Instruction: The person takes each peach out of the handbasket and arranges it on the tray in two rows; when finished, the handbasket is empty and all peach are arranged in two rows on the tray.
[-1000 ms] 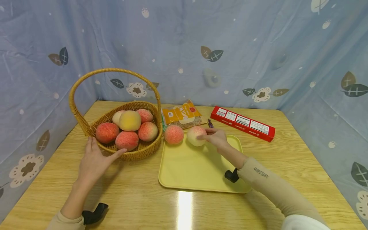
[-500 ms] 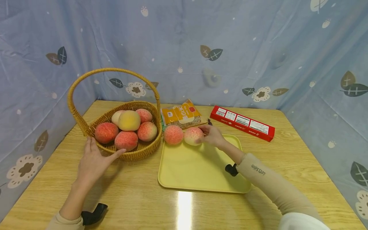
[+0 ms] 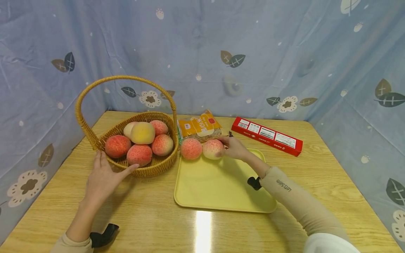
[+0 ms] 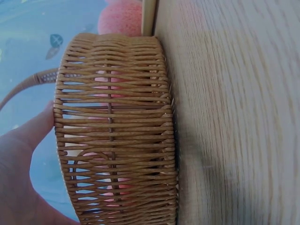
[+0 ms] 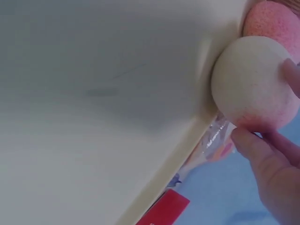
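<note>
My right hand [image 3: 235, 149] grips a pale peach with a pink blush [image 3: 211, 150] from its right side, fingertips on its skin. That peach sits at the back rim of the yellow tray [image 3: 215, 186], close beside a pinker peach [image 3: 191, 149]; in the right wrist view the two overlap. At the left stands a wicker basket [image 3: 155, 171] with a tall hoop handle, holding several peaches, a yellow one [image 3: 142, 133] on top. My left hand [image 3: 102, 177] rests spread against the basket's front left, thumb along the rim [image 4: 58, 117], fingertips near the handle's base.
Behind the tray lies an orange snack bag [image 3: 202, 126] with a clear window. A long red box [image 3: 267, 136] lies slanted at the back right. Between them is a small dark purple item [image 3: 230, 134]. Blue patterned cloth [image 3: 202, 56] encloses the wooden table [image 3: 152, 218].
My right hand has shifted the pale peach slightly left, up to the pinker peach, and turned it so more pink faces up. The left hand and the basket stay in place.
</note>
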Motion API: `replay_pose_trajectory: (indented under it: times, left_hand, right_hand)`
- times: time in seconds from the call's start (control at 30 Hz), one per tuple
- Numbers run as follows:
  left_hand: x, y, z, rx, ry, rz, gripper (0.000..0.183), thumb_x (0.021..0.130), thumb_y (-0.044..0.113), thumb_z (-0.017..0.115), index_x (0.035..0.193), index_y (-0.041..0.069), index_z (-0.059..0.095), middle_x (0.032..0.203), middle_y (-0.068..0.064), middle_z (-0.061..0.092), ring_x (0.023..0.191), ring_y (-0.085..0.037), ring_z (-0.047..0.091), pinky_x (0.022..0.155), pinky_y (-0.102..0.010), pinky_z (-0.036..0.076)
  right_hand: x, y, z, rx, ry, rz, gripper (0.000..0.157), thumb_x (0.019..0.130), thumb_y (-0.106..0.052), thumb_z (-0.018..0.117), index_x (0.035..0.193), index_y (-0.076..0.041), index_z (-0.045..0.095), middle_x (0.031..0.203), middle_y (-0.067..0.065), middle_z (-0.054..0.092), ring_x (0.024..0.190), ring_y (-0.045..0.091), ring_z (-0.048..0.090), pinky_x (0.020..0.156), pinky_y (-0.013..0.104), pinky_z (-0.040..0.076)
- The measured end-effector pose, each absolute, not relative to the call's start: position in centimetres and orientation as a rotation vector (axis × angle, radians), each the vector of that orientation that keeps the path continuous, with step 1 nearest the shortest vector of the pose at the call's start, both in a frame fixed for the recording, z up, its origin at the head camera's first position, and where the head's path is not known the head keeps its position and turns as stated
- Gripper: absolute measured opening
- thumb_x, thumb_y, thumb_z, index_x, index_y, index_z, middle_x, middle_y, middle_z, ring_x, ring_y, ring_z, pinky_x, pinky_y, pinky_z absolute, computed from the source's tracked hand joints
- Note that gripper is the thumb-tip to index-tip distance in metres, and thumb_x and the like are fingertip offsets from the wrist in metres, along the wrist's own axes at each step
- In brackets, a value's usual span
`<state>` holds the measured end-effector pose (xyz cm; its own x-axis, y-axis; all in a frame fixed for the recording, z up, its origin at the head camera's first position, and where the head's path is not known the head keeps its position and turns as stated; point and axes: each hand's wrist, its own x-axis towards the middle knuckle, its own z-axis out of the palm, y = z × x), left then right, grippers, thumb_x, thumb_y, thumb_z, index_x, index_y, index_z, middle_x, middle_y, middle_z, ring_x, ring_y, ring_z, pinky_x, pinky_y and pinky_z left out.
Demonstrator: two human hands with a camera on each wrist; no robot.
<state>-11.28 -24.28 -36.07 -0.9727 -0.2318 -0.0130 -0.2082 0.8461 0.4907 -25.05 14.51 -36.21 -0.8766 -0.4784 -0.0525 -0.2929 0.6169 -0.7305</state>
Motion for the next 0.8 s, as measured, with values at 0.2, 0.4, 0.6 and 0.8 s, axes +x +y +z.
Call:
replay_pose_trajectory:
  times: [0.2,0.4,0.6,0.8]
  left_hand:
    - [-11.2,-24.1,-36.0,0.352,-2.970,-0.777,0.125,0.083,0.070,0.057,0.143,-0.022,-0.001,0.150,-0.044,-0.001,0.128,-0.065,0.020,0.095,-0.072,0.032]
    - [-11.2,-24.1,-36.0,0.351,-2.966,-0.774,0.125,0.083,0.070,0.057,0.143,-0.023,0.000,0.150,-0.044,-0.001,0.129,-0.065,0.020,0.095,-0.071,0.032]
    - [-11.3,-24.1,-36.1,0.351,-2.954,-0.791,0.125,0.083,0.070,0.058,0.143,-0.023,0.000,0.150,-0.043,-0.002,0.130,-0.065,0.017,0.096,-0.072,0.030]
    - [-11.3,-24.1,-36.2,0.329,-2.949,-0.798,0.124,0.084,0.069,0.058,0.143,-0.022,-0.001,0.149,-0.044,-0.002,0.133,-0.063,0.013,0.098,-0.072,0.027]
  right_hand:
    - [-25.1,13.7,-35.1,-0.587,2.623,-1.139,0.070,0.084,-0.015,0.077,0.140,0.010,0.044,0.143,0.026,0.045,0.131,0.041,0.043,0.106,0.049,0.039]
    - [-24.3,10.7,-33.2,-0.664,2.599,-1.324,0.064,0.085,-0.012,0.076,0.139,0.007,0.048,0.141,0.023,0.049,0.126,0.041,0.049,0.102,0.047,0.043]
    - [-23.3,5.8,-31.6,-0.773,2.494,-1.294,0.060,0.087,-0.017,0.075,0.138,0.002,0.051,0.139,0.017,0.053,0.126,0.033,0.052,0.101,0.038,0.045]
    - [-23.4,0.1,-31.1,-0.734,2.442,-1.287,0.067,0.087,-0.026,0.075,0.143,-0.003,0.047,0.142,0.012,0.052,0.128,0.024,0.051,0.100,0.031,0.045]
